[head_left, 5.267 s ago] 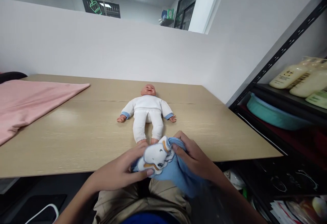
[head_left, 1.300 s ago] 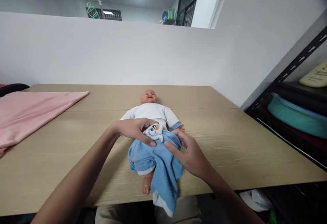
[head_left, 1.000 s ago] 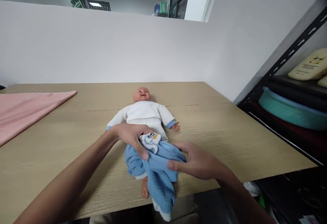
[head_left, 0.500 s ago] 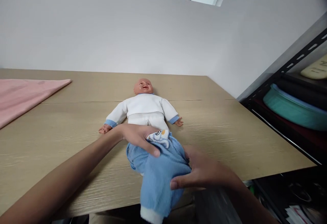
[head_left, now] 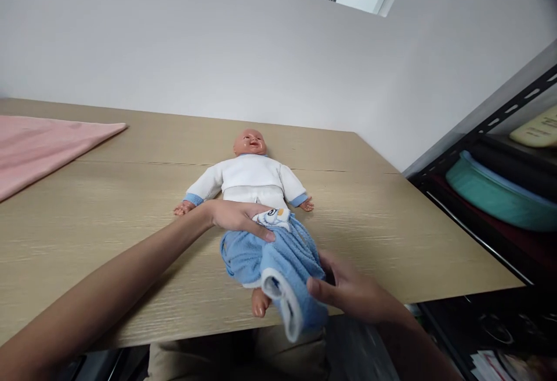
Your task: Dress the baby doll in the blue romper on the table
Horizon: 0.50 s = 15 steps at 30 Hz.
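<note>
A baby doll [head_left: 251, 171] in a white top with blue cuffs lies face up on the wooden table, head toward the wall. Blue doll trousers [head_left: 296, 253] with a white patterned patch cover its lower body, and one bare foot sticks out below a white cuff. My left hand [head_left: 237, 218] grips the trousers near the waist, its thumb on top and the other fingers hidden. At the other trouser leg, my right hand [head_left: 348, 291] is closed on the fabric from the side. That leg's white-edged opening faces me, with no foot visible in it.
A pink cloth [head_left: 52, 146] lies at the table's left. To the right, a black shelf rack [head_left: 474, 143] holds a teal basin [head_left: 500, 192] and a cream bottle [head_left: 537, 129]. The table's front edge is close to my lap.
The trouser leg at my right hand has swung up, so its opening faces me and the doll's foot shows beside it. My left hand stays at the waist.
</note>
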Available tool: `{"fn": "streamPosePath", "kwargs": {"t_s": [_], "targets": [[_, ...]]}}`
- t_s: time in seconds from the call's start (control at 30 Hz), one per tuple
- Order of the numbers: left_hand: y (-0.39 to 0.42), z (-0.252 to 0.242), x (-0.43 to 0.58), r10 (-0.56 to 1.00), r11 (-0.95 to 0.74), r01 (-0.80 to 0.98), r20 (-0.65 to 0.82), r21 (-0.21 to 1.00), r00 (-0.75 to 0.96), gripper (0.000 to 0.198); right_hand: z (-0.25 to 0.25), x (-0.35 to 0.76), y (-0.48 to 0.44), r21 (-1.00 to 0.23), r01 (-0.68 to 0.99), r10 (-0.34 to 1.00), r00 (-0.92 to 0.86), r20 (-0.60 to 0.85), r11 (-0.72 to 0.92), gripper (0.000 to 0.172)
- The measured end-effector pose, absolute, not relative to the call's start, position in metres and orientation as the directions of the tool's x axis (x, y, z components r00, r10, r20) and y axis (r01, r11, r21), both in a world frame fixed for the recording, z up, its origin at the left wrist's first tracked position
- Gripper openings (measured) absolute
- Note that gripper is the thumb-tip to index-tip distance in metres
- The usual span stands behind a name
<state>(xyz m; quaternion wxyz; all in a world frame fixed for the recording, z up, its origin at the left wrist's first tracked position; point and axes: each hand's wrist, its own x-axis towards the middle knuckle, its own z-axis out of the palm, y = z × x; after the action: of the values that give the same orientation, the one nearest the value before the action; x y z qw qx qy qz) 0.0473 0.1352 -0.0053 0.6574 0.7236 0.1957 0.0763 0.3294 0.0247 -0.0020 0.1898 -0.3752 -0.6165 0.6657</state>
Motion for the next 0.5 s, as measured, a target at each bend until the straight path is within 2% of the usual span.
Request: {"fn": "streamPosePath", "kwargs": {"t_s": [0.1,0.23,0.3,0.37,0.43,0.5], "targets": [[0.129,0.001,0.049,0.398,-0.025,0.247,-0.217,0.969,0.891,0.043,-0.002,0.327,0.021,-0.956,0.215,0.699,-0.653,-0.292,-0.199,0.064],[0.123,0.008,0.054,0.342,-0.072,0.247,-0.209,0.966,0.916,0.056,-0.015,0.323,0.017,-0.977,0.098,0.801,-0.561,-0.21,-0.187,0.043],[0.121,0.009,0.058,0.262,-0.053,0.205,-0.184,0.977,0.947,0.05,-0.023,0.321,0.013,-0.984,0.024,0.849,-0.503,-0.164,-0.176,0.039],[0.117,0.01,0.064,0.246,-0.085,0.225,-0.198,0.971,0.949,0.039,-0.027,0.318,0.007,-0.987,0.033,0.876,-0.458,-0.152,-0.154,0.039],[0.112,0.011,0.07,0.342,-0.175,0.297,-0.226,0.939,0.912,0.028,-0.029,0.312,-0.003,-0.983,0.118,0.909,-0.378,-0.175,-0.14,0.038],[0.104,0.012,0.077,0.491,-0.261,0.382,-0.219,0.886,0.843,0.02,-0.028,0.306,-0.015,-0.97,0.208,0.955,-0.238,-0.178,-0.129,0.043]]}}
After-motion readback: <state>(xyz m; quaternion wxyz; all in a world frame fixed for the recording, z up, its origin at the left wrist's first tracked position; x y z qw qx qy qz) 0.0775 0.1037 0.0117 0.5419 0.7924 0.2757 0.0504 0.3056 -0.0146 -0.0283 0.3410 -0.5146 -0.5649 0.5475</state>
